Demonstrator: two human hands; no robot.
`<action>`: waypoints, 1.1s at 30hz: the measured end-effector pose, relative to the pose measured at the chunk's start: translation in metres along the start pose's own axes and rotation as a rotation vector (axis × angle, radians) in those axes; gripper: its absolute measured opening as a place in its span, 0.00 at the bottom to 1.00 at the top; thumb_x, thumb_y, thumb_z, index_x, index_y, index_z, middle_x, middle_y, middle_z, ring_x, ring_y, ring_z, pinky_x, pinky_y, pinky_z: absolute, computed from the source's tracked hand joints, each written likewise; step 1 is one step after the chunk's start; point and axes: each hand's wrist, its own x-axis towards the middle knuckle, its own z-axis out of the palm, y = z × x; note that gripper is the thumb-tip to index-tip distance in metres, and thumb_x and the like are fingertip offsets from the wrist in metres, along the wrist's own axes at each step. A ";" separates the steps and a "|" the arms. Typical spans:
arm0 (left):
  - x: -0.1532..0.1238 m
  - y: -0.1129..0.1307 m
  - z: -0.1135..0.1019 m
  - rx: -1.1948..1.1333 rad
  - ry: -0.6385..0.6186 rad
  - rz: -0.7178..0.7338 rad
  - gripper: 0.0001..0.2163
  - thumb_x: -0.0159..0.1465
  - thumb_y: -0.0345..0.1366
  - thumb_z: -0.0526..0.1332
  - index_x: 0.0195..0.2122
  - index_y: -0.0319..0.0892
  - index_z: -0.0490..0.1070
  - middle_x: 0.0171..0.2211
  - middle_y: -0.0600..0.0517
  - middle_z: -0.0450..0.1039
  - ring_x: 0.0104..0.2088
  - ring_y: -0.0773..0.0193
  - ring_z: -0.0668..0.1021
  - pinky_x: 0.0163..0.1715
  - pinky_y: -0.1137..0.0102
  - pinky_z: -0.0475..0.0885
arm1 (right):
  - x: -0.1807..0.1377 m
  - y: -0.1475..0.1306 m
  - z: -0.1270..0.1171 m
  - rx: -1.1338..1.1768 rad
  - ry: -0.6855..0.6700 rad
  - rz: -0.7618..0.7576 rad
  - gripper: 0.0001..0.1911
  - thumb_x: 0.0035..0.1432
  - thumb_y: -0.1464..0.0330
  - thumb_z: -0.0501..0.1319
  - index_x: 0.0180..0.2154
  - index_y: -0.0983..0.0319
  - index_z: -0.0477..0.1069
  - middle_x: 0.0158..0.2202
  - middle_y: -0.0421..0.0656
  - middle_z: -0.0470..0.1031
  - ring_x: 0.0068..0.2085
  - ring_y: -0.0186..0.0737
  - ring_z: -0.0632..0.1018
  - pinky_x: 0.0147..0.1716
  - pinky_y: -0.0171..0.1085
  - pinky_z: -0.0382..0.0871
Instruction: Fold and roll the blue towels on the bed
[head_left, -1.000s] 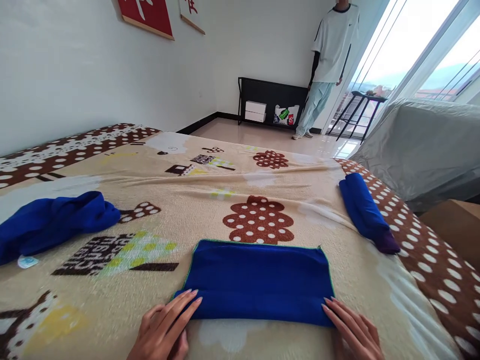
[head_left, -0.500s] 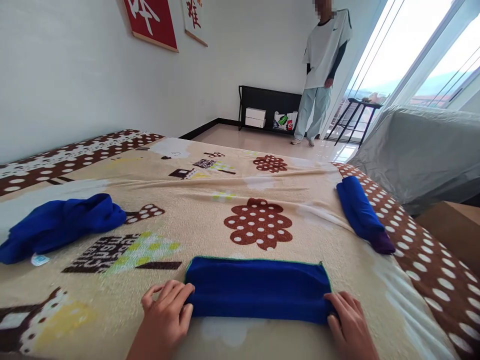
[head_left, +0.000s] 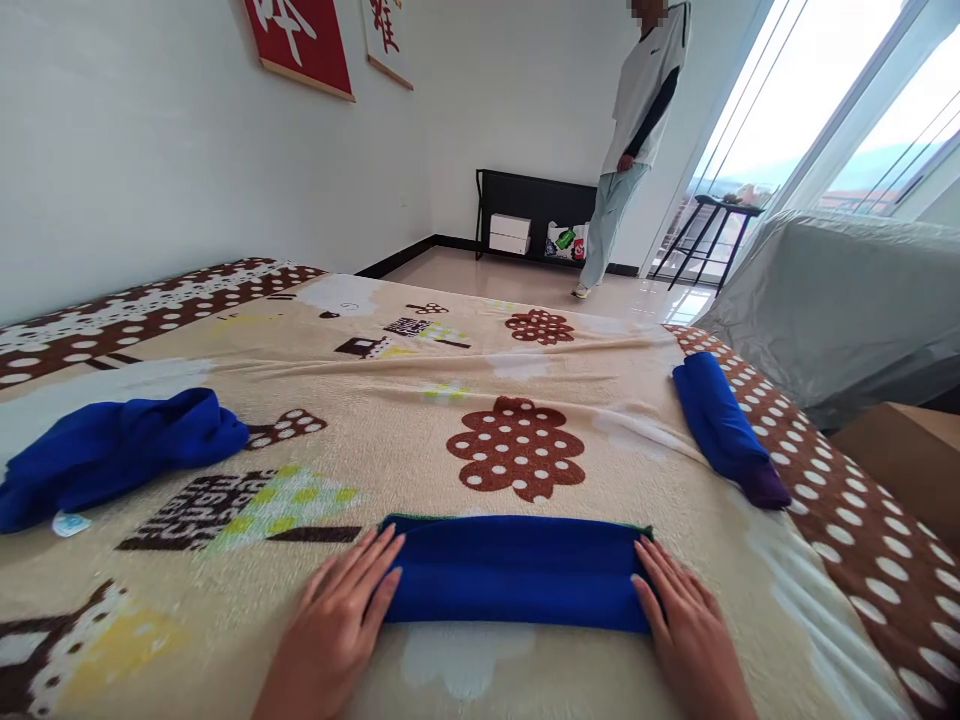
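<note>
Towels in blue mark three spots across a patterned blanket (head_left: 420, 440) on a bed. At far left a crumpled cloth (head_left: 120, 450) lies well apart from the hands. Nearer the middle, the left hand (head_left: 337, 625) lies palm down on the blanket, its fingers (head_left: 379, 565) straight and close together, tips resting on the left end of the folded towel (head_left: 517, 572). That towel sits directly in front of the person as a narrow band, its long axis running left to right, parallel to the near edge of the bed. The right hand (head_left: 686, 630) mirrors the left, its flat fingers (head_left: 649, 570) touching the towel's right end, so both hands are equally near and nothing is pinched. Farther right a rolled towel (head_left: 720, 425) lies near the blanket's dotted border. Another person (head_left: 637, 130) stands by the window beyond the bed.
</note>
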 end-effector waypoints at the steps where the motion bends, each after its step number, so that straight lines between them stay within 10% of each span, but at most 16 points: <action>1: -0.005 -0.015 -0.002 0.008 -0.018 -0.044 0.21 0.70 0.44 0.53 0.64 0.51 0.63 0.62 0.53 0.70 0.61 0.58 0.72 0.60 0.58 0.59 | -0.005 0.014 0.001 -0.006 -0.012 0.020 0.27 0.70 0.54 0.48 0.64 0.59 0.61 0.63 0.41 0.67 0.63 0.46 0.70 0.56 0.49 0.64; 7: 0.010 -0.029 -0.007 -0.151 0.099 -0.200 0.19 0.70 0.46 0.52 0.58 0.49 0.70 0.62 0.47 0.69 0.61 0.51 0.71 0.60 0.54 0.59 | 0.001 0.010 -0.008 0.046 -0.029 0.015 0.28 0.70 0.53 0.47 0.64 0.58 0.62 0.66 0.42 0.61 0.67 0.47 0.63 0.61 0.51 0.59; 12: 0.057 -0.031 0.004 -0.398 -0.051 -0.314 0.13 0.64 0.45 0.56 0.40 0.46 0.77 0.43 0.48 0.78 0.46 0.52 0.77 0.48 0.57 0.69 | 0.020 -0.015 -0.007 0.171 -0.228 -0.017 0.27 0.69 0.52 0.48 0.66 0.51 0.58 0.67 0.37 0.60 0.66 0.44 0.65 0.60 0.50 0.64; 19: 0.069 -0.048 0.004 -0.533 -0.086 -0.309 0.10 0.62 0.45 0.57 0.33 0.46 0.71 0.35 0.51 0.74 0.37 0.59 0.76 0.39 0.65 0.72 | 0.014 0.033 0.002 0.332 -0.173 0.161 0.25 0.68 0.51 0.48 0.59 0.52 0.68 0.63 0.39 0.67 0.64 0.47 0.68 0.61 0.53 0.63; 33: 0.077 -0.055 0.010 -0.559 -0.110 -0.332 0.13 0.62 0.48 0.57 0.30 0.45 0.69 0.26 0.54 0.73 0.27 0.62 0.76 0.30 0.70 0.71 | 0.069 0.069 0.017 0.478 -0.182 0.184 0.12 0.62 0.57 0.56 0.33 0.57 0.68 0.25 0.36 0.70 0.26 0.36 0.72 0.27 0.36 0.66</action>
